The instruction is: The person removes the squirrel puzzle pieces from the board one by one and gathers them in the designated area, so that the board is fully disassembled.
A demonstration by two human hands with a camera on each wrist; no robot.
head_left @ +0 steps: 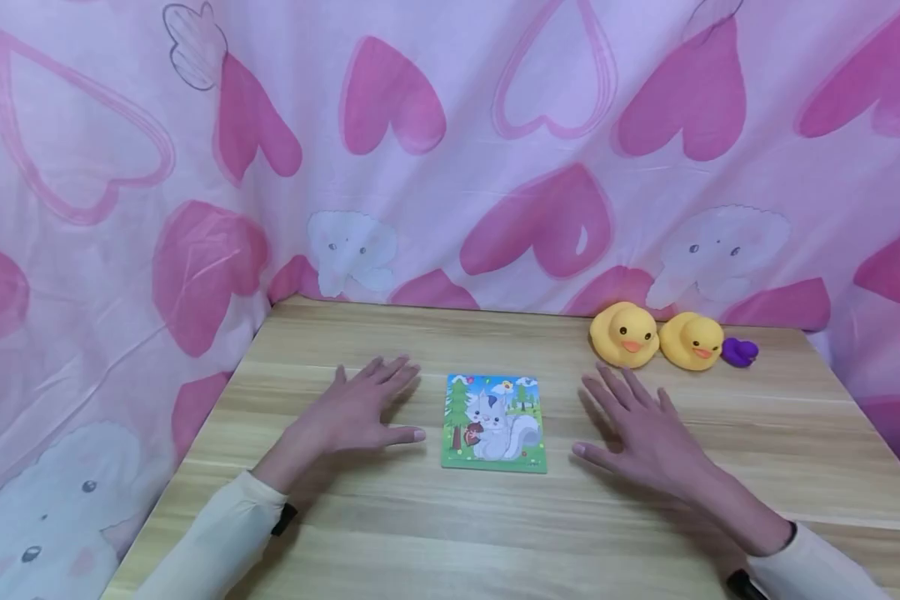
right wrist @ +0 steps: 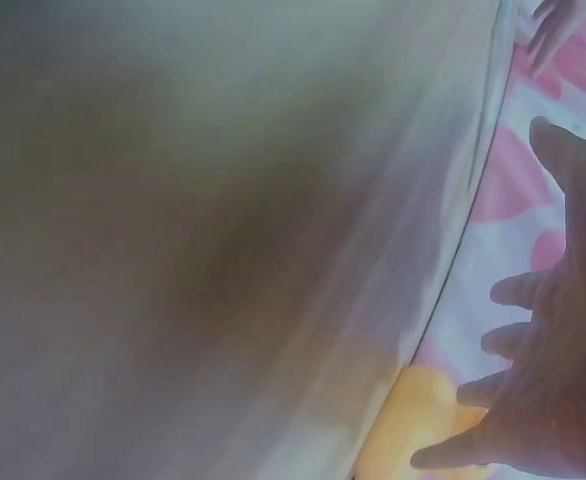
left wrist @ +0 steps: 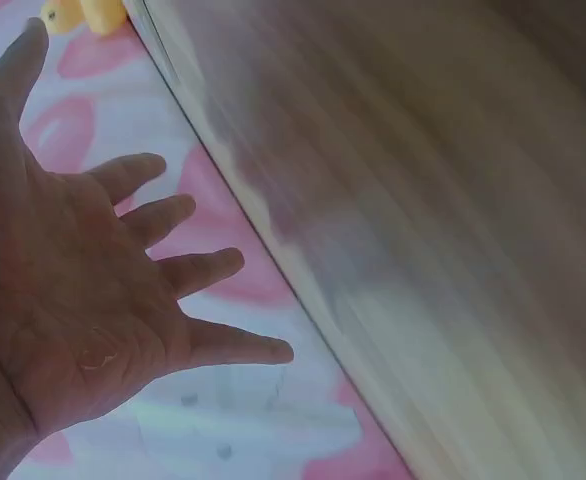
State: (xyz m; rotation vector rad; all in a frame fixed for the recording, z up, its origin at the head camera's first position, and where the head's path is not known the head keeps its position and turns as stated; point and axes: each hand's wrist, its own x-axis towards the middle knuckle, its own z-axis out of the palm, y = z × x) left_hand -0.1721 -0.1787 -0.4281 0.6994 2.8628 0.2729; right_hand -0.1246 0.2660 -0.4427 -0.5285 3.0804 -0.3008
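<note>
A square picture board [head_left: 493, 423] with a grey-white squirrel holding an acorn lies flat on the wooden table, between the two hands. To its left is my left hand [head_left: 356, 410], fingers spread and thumb toward the board. On the other side my right hand [head_left: 640, 429] is spread the same way, its thumb pointing at the board's right edge. Both palms face down over the wood, and nothing is in either hand. The left wrist view shows the left hand [left wrist: 83, 280] with straight, parted fingers; the right hand [right wrist: 558, 350] looks alike in the right wrist view.
Two yellow toy ducks, a larger one [head_left: 624, 335] and a smaller one [head_left: 692, 342], sit at the back right beside a small purple toy [head_left: 740, 352]. A pink heart-patterned curtain [head_left: 420, 192] hangs behind the wooden table [head_left: 450, 533] and along its sides.
</note>
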